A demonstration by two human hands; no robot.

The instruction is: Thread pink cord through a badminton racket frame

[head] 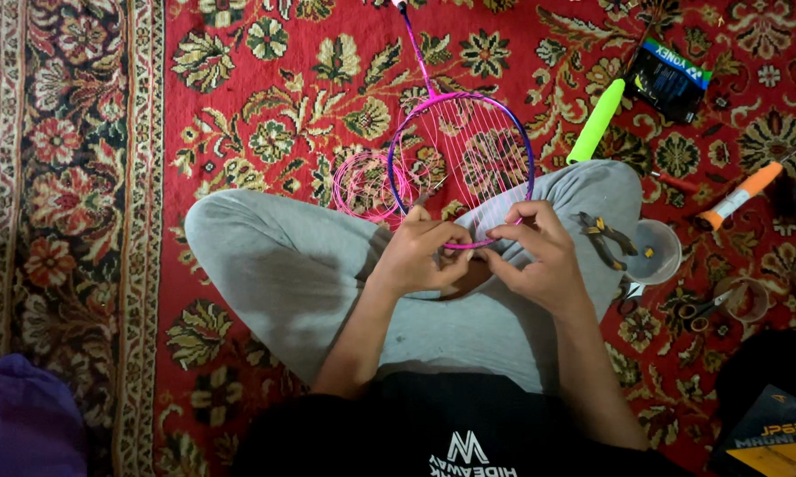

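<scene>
The racket [462, 146] lies with its head on the person's crossed legs, and its thin shaft goes away from the body toward the top edge of the view, leaning a little to the left. So its long axis runs from the lap out over the red carpet [239, 71], with the head end near the person and the handle end out of sight.

Both hands meet at the near rim of the racket head. The left hand [420, 256] holds the pink frame at its lowest part; its grip is pressed together, thumb against the fingers, pinching the rim or a string there, I cannot tell which one. The right hand [539, 256] is just beside it, on the right of the same rim. Its fingers are also closed, pinching something thin at the frame, probably a string, but it is too small to be sure.

The strings in the racket head are only partly placed; the vertical lines are visible.

Left of the racket head, touching it, a coil of pink string [369, 185] lies on the knee and the carpet. Right of the racket head a green tube [597, 121] lies tilted, and beyond it a dark packet [667, 78]. Pliers [603, 234] rest on the right knee, near a clear round cup [659, 252]. Further right are an orange and white tool [741, 196] and scissors [703, 309].
</scene>
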